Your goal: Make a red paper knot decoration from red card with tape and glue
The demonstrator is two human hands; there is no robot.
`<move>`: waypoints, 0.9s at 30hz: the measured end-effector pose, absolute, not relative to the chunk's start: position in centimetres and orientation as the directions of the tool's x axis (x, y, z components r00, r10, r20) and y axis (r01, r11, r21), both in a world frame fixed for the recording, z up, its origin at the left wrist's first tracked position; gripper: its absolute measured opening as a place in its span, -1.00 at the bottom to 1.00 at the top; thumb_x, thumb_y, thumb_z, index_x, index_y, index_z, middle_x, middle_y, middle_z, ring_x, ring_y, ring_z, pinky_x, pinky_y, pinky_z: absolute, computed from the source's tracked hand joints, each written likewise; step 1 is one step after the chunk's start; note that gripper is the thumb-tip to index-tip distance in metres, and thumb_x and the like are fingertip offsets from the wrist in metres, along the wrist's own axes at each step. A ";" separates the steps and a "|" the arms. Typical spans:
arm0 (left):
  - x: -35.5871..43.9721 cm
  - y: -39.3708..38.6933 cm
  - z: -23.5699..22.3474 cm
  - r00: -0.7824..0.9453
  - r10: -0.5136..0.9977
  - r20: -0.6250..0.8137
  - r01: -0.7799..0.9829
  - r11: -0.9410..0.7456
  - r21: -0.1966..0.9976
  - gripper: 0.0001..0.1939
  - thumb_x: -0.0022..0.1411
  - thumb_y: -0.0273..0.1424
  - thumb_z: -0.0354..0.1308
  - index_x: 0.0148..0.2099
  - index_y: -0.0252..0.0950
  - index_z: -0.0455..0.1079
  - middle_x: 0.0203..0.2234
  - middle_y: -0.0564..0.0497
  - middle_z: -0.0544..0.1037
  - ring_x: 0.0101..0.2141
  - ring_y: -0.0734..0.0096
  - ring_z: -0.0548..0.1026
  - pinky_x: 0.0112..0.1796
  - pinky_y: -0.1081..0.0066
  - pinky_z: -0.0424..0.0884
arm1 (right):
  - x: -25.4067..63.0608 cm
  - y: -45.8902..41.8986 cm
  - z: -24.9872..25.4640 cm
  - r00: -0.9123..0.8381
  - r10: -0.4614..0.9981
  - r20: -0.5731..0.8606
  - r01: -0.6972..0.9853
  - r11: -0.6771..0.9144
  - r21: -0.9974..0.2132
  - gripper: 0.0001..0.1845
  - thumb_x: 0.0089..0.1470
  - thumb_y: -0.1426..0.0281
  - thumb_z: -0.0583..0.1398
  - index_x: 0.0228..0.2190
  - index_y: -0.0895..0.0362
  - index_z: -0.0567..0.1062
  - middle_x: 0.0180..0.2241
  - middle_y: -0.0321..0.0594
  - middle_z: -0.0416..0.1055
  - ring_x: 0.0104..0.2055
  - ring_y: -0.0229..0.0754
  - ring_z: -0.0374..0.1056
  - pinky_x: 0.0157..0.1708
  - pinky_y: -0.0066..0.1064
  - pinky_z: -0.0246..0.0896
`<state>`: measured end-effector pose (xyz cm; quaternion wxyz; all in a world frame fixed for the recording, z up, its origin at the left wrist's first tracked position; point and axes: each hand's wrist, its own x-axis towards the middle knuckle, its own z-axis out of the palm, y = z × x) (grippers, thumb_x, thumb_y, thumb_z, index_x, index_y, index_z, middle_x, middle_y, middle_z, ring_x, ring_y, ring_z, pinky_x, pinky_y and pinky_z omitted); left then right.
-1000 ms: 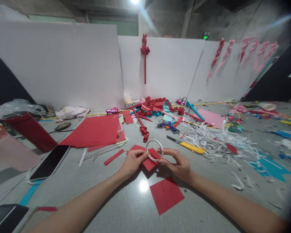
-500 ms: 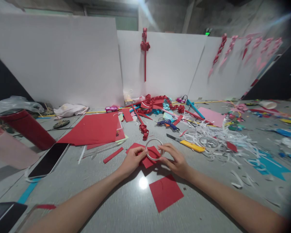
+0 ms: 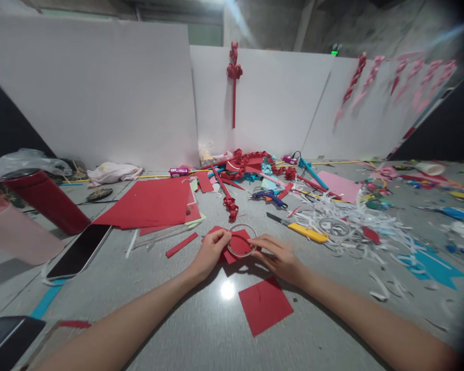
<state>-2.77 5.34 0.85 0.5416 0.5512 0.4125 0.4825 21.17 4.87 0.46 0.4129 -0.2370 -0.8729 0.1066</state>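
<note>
A thin white ring (image 3: 243, 255), perhaps a roll of tape, is held upright between my two hands. My left hand (image 3: 212, 252) pinches its left edge between thumb and fingers. At its right side, my right hand (image 3: 277, 253) grips the rim with thumb and fingertips. Just beneath the ring lie stacked red paper pieces (image 3: 235, 246), partly covered by the hands. Nearer to me is a loose red paper square (image 3: 266, 306) with a faint curved line on it. A narrow red strip (image 3: 181, 245) lies left of my left hand.
To the right are a yellow utility knife (image 3: 308, 232), a blue glue gun (image 3: 268, 197) and a heap of white paper strips (image 3: 344, 219). Leftward lie large red sheets (image 3: 150, 203), a phone (image 3: 79, 252) and a red bottle (image 3: 48, 201). White panels (image 3: 263, 103) stand behind.
The ring and both hands have shifted slightly left. My right hand's fingers have moved closer together at the ring's right edge. The view has tilted a little.
</note>
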 end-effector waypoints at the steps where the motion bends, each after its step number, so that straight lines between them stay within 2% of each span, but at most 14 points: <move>1: -2.8 5.4 0.8 0.192 0.978 0.084 -0.071 -0.072 0.995 -0.56 0.25 -0.03 0.21 -0.43 -0.27 0.25 -0.52 0.12 0.26 -0.47 0.46 0.21 -0.39 0.45 0.18 | 21.1 4.8 0.5 -0.554 0.496 0.669 0.325 0.868 -0.376 -0.61 0.32 0.46 0.20 0.15 0.10 0.45 -0.09 -0.03 0.53 -0.10 -0.13 0.50 -0.10 -0.30 0.48; 8: -2.8 5.6 0.5 0.162 0.982 0.099 -0.024 -0.097 0.995 -0.55 0.29 -0.01 0.16 -0.42 -0.27 0.27 -0.51 0.11 0.27 -0.44 0.43 0.24 -0.36 0.43 0.22 | 20.8 4.3 0.8 -0.615 0.437 0.656 0.342 0.898 -0.277 -0.61 0.32 0.52 0.14 0.15 0.11 0.43 -0.17 -0.07 0.54 -0.19 -0.16 0.49 -0.18 -0.33 0.47; 14: -2.6 5.5 0.4 0.167 0.982 0.092 -0.010 -0.092 0.996 -0.54 0.27 -0.02 0.18 -0.45 -0.26 0.21 -0.53 0.13 0.21 -0.48 0.47 0.17 -0.40 0.44 0.15 | 21.2 4.6 0.4 -0.612 0.447 0.653 0.363 0.892 -0.271 -0.61 0.31 0.53 0.10 0.13 0.12 0.43 -0.26 -0.13 0.51 -0.32 -0.20 0.42 -0.30 -0.37 0.43; 21: -2.6 5.6 0.4 0.150 0.985 0.087 -0.024 -0.084 0.996 -0.54 0.24 -0.01 0.20 -0.44 -0.26 0.22 -0.54 0.13 0.23 -0.49 0.48 0.18 -0.42 0.44 0.16 | 21.1 4.5 0.4 -0.598 0.468 0.650 0.372 0.881 -0.291 -0.58 0.32 0.47 0.14 0.18 0.10 0.39 -0.12 -0.06 0.57 -0.19 -0.15 0.50 -0.15 -0.31 0.46; 27: -2.5 5.6 0.4 0.127 0.989 0.074 -0.022 -0.072 0.997 -0.54 0.22 -0.01 0.20 -0.46 -0.26 0.21 -0.56 0.14 0.22 -0.51 0.49 0.18 -0.44 0.44 0.14 | 21.4 4.4 0.5 -0.636 0.501 0.587 0.362 0.865 -0.347 -0.56 0.36 0.49 0.02 0.22 0.11 0.35 -0.18 -0.09 0.55 -0.19 -0.16 0.49 -0.15 -0.31 0.47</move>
